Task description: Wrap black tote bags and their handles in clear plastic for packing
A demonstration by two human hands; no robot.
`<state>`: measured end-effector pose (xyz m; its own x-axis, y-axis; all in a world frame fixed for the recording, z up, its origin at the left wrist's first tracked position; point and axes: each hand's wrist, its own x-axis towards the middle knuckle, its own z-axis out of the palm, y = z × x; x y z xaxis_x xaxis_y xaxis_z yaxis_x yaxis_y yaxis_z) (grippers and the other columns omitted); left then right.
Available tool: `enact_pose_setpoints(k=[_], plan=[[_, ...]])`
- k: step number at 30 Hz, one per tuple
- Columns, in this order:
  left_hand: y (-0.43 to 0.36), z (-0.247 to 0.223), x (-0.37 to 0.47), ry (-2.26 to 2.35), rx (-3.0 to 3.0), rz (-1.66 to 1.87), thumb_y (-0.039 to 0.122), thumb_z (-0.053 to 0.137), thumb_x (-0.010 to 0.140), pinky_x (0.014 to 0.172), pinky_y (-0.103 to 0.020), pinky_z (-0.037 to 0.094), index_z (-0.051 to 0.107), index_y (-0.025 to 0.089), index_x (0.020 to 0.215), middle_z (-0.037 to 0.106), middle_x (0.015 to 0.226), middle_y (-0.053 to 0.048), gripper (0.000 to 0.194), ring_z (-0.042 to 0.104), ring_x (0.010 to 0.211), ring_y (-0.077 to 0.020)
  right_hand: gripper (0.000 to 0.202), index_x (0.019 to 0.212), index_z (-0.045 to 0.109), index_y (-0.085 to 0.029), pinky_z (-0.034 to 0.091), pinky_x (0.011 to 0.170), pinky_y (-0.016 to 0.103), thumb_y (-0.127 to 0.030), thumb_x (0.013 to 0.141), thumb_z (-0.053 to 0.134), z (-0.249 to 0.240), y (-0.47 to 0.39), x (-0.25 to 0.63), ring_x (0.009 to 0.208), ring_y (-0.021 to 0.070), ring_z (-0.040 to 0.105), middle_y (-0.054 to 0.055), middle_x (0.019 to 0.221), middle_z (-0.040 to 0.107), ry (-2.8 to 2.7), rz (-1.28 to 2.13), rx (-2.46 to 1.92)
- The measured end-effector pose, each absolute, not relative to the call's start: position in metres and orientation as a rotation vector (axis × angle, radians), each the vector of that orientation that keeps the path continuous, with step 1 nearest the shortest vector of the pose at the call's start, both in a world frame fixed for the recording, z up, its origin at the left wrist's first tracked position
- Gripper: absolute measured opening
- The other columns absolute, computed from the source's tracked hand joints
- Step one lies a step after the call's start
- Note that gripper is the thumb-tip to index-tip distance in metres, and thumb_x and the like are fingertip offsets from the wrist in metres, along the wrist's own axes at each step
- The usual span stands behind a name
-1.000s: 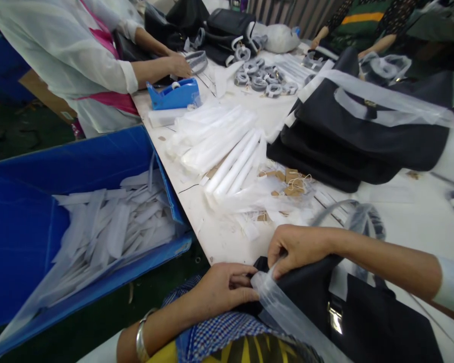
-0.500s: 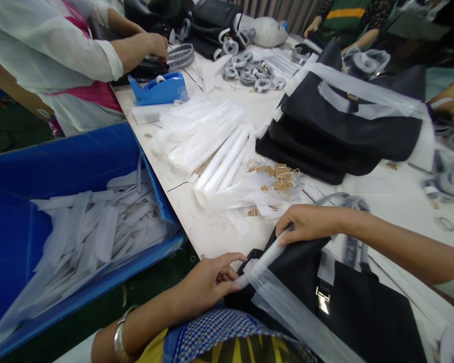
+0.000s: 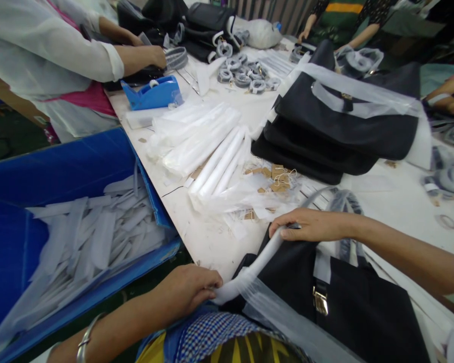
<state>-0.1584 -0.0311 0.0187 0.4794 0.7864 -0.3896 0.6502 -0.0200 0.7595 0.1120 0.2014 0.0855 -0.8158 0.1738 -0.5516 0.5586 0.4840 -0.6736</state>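
A black bag (image 3: 363, 307) with a gold clasp (image 3: 320, 301) lies in front of me at the table's near edge. Across its left side runs a curved, tube-like strip of white wrapping (image 3: 257, 263). My left hand (image 3: 191, 287) pinches the strip's lower left end. At the upper end, my right hand (image 3: 306, 225) has its fingers closed around the strip, and a small dark tip shows beside the thumb. A flat translucent plastic strip (image 3: 283, 317) trails from the wrapping over the bag. What is inside the wrapping is hidden.
Left of the table stands a blue bin (image 3: 60, 151) holding white strips. Plastic sleeves (image 3: 200, 141), brown tags (image 3: 278, 176), a blue tape dispenser (image 3: 151, 93), coiled straps (image 3: 244, 75) and stacked black bags (image 3: 348, 121) cover the table. Co-workers' hands are at the far left, back and right.
My left hand has moved left and slightly down, drawing the white wrapping's end out. The right hand keeps hold of the upper end, and the wrapping now curves more. The view has shifted slightly.
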Motion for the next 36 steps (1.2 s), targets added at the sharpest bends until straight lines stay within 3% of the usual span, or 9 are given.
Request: enact_pose_setpoints(k=[4, 8, 13, 16, 19, 22, 25, 29, 36], plan=[[-0.033, 0.023, -0.154, 1.279, 1.799, 0.231, 0.027, 0.053, 0.094, 0.089, -0.028, 0.043, 0.065, 0.027, 0.108, 0.068, 0.106, -0.003, 0.018, 0.062, 0.100, -0.0205, 0.039, 0.103, 0.070, -0.026, 0.049, 0.078, 0.026, -0.042, 0.070, 0.082, 0.101, 0.181, 0.117, 0.089, 0.0212, 0.065, 0.001, 0.098, 0.069, 2.540, -1.100, 0.591], [-0.031, 0.027, -0.149, 1.217, 1.759, 0.316, 0.025, 0.062, 0.088, 0.084, -0.025, 0.045, 0.064, 0.026, 0.112, 0.066, 0.105, -0.002, 0.024, 0.061, 0.096, -0.0177, 0.012, 0.084, 0.069, -0.024, 0.048, 0.071, 0.025, -0.034, 0.082, 0.075, 0.107, 0.166, 0.123, 0.082, 0.0175, 0.065, 0.001, 0.085, 0.066, 2.630, -1.102, 0.485], [-0.018, 0.018, -0.133, 1.093, 1.833, 0.500, 0.005, 0.046, 0.086, 0.088, -0.024, 0.045, 0.068, 0.023, 0.097, 0.066, 0.109, -0.004, 0.030, 0.061, 0.100, -0.0155, 0.006, 0.087, 0.071, -0.027, 0.050, 0.069, 0.026, -0.033, 0.085, 0.071, 0.112, 0.155, 0.130, 0.080, 0.0176, 0.065, 0.001, 0.085, 0.067, 2.743, -1.135, 0.455], [-0.012, 0.011, -0.118, 0.972, 1.540, 0.724, 0.001, 0.051, 0.077, 0.092, -0.025, 0.046, 0.067, 0.018, 0.082, 0.066, 0.108, -0.005, 0.025, 0.062, 0.101, -0.0154, 0.005, 0.085, 0.070, -0.026, 0.050, 0.068, 0.025, -0.031, 0.086, 0.070, 0.112, 0.150, 0.137, 0.079, 0.0172, 0.065, 0.002, 0.084, 0.067, 2.781, -1.149, 0.455], [-0.015, 0.007, -0.106, 0.926, 0.871, 0.783, 0.013, 0.066, 0.075, 0.095, -0.030, 0.049, 0.065, 0.016, 0.084, 0.065, 0.112, -0.008, 0.010, 0.064, 0.105, -0.0187, 0.003, 0.088, 0.069, -0.025, 0.051, 0.070, 0.025, -0.028, 0.089, 0.067, 0.109, 0.144, 0.144, 0.081, 0.0168, 0.065, 0.004, 0.088, 0.067, 2.810, -1.167, 0.490], [-0.021, 0.010, -0.101, 0.997, 0.401, 0.683, 0.038, 0.077, 0.074, 0.090, -0.037, 0.053, 0.063, 0.016, 0.092, 0.066, 0.101, -0.006, 0.032, 0.066, 0.097, -0.0199, 0.006, 0.090, 0.070, -0.026, 0.052, 0.067, 0.025, -0.025, 0.091, 0.063, 0.107, 0.136, 0.148, 0.080, 0.0172, 0.067, 0.004, 0.087, 0.068, 2.879, -1.176, 0.525], [-0.021, 0.017, -0.100, 1.072, 0.388, 0.581, 0.052, 0.079, 0.069, 0.087, -0.037, 0.055, 0.065, 0.013, 0.088, 0.068, 0.087, -0.004, 0.045, 0.067, 0.086, -0.0184, 0.012, 0.093, 0.070, -0.028, 0.055, 0.066, 0.026, -0.022, 0.091, 0.061, 0.105, 0.129, 0.148, 0.078, 0.0176, 0.068, 0.004, 0.085, 0.070, 3.005, -1.123, 0.525], [-0.003, 0.022, -0.099, 1.079, 0.437, 0.476, 0.058, 0.077, 0.070, 0.085, -0.034, 0.055, 0.069, 0.013, 0.096, 0.073, 0.092, -0.009, 0.052, 0.070, 0.088, -0.0204, 0.021, 0.101, 0.070, -0.033, 0.057, 0.090, 0.032, -0.018, 0.088, 0.061, 0.104, 0.118, 0.152, 0.083, 0.0184, 0.071, 0.001, 0.088, 0.074, 3.226, -0.943, 0.478], [0.042, 0.021, -0.079, 1.270, 0.756, 0.123, 0.065, 0.077, 0.063, 0.059, -0.028, 0.054, 0.066, 0.014, 0.067, 0.066, 0.060, -0.004, 0.053, 0.064, 0.057, -0.0171, 0.028, 0.113, 0.069, -0.026, 0.044, 0.112, 0.040, -0.018, 0.098, 0.046, 0.122, 0.072, 0.167, 0.099, 0.0181, 0.070, 0.000, 0.099, 0.076, 3.467, -0.506, 0.440]])
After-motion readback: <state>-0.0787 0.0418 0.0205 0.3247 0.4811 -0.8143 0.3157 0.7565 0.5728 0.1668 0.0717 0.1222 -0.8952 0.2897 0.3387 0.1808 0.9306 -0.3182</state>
